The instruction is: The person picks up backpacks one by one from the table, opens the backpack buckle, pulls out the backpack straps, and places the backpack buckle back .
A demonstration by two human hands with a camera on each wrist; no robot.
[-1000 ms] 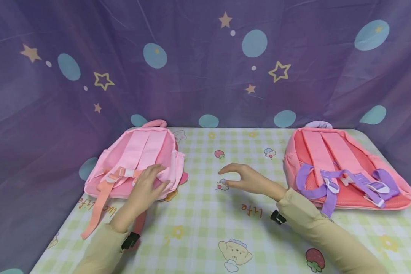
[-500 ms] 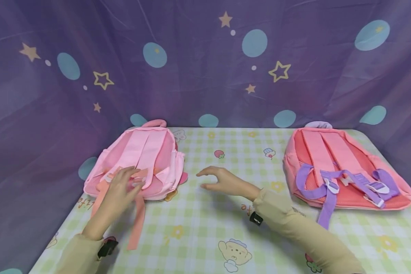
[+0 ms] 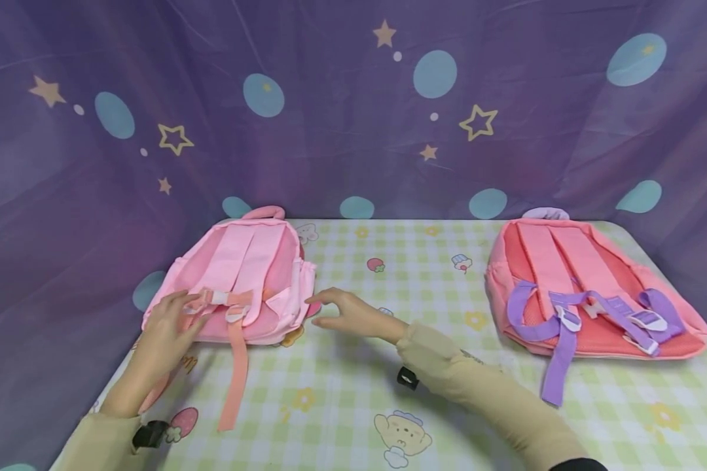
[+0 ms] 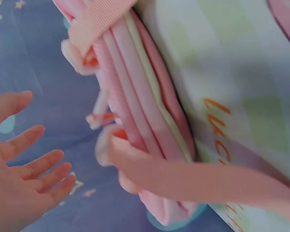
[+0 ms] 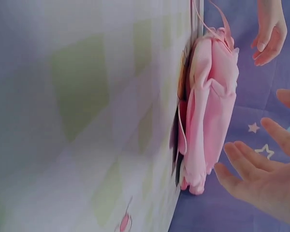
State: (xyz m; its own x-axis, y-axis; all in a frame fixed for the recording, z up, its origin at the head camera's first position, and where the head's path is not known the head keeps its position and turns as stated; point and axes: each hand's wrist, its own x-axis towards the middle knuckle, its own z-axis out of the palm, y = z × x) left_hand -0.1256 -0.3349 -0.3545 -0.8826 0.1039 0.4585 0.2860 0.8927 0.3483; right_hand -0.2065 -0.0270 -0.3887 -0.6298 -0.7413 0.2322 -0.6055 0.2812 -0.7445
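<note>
A light pink backpack lies at the table's far left, its strap side up, with peach straps and a white buckle across its lower part. Over its lower left corner is my left hand, fingers spread and holding nothing. In the left wrist view that hand stands apart from the backpack's padded edge, and a peach strap trails off across the cloth. My right hand is beside the backpack's right side, fingers loosely bent. The right wrist view shows a gap between that hand and the backpack.
A coral backpack with purple straps lies on the right of the table, also strap side up. Under everything is a green-and-white checked tablecloth with cartoon prints. A purple curtain with stars hangs close behind and at the left.
Both hands have moved left. The left hand has passed across the pink backpack to its lower left corner, and the right hand has come up to its right side. Both backpacks stay in place.
</note>
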